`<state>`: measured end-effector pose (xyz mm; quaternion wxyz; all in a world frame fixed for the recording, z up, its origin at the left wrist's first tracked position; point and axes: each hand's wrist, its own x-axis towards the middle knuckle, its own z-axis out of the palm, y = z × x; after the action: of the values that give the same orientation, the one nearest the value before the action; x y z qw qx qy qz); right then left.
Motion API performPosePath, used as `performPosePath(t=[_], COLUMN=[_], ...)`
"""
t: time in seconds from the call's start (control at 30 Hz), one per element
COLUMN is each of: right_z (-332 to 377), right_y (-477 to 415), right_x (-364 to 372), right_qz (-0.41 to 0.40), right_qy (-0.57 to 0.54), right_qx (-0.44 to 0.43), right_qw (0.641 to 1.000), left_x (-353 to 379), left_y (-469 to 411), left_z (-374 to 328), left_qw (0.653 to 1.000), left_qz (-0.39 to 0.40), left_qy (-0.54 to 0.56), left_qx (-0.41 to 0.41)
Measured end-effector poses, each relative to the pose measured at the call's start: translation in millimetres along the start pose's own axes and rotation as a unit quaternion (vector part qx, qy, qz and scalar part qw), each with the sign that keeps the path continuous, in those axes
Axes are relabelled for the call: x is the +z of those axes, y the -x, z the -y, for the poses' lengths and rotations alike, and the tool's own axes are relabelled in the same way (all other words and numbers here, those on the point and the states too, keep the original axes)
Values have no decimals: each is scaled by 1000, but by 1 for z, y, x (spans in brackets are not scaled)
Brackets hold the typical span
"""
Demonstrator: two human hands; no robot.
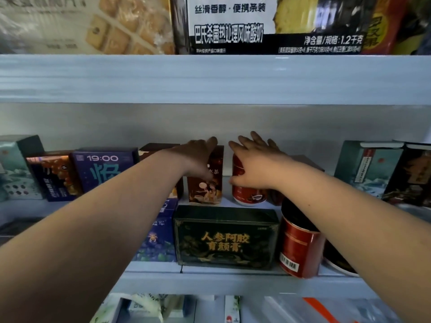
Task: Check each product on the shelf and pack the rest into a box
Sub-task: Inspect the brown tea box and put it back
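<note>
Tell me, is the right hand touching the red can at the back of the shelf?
Touching. The head view shows the right hand over the red can, its thumb pressed across the front.

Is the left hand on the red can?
No, the left hand grips the brown box, while the right hand is the one on the red can.
</note>
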<state>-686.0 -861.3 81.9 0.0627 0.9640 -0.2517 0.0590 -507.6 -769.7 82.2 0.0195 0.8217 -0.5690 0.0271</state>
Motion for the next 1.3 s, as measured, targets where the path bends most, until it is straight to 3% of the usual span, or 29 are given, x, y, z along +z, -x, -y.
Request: performPosePath(t=[0.23,0.47,0.63,0.9,1.07,1.13,1.2,1.3], right_z=[-1,3,21,70,111,132,153,185], right_y=[9,27,50,105,150,173,195,223], right_x=[-6,-13,-14,-15,-17,-15,-9,4], right_qz=[-7,-53,-122,-247,-255,-248,-249,-236], right_qy=[-19,-57,-105,-235,-283,-355,-450,-577], right_qx=[-3,24,32,-4,-22,-17,-8,7], right_qw=[1000,997,986,940,924,901,858,782], left_x=[-4,-8,-12,-21,-30,-31,-23,0], left_y=[20,71,122,212,280,306,327,356], left_z=[-11,-22,-22,-18,-5,1,7,10], left_qw=[998,969,933,892,895,885,854,764], left_qz=[-24,-227,-336,-416,-401,-401,-407,-368], left_qy=[-50,-99,-84,-24,96,181,298,523], left_qx=[-10,15,93,174,171,152,124,90])
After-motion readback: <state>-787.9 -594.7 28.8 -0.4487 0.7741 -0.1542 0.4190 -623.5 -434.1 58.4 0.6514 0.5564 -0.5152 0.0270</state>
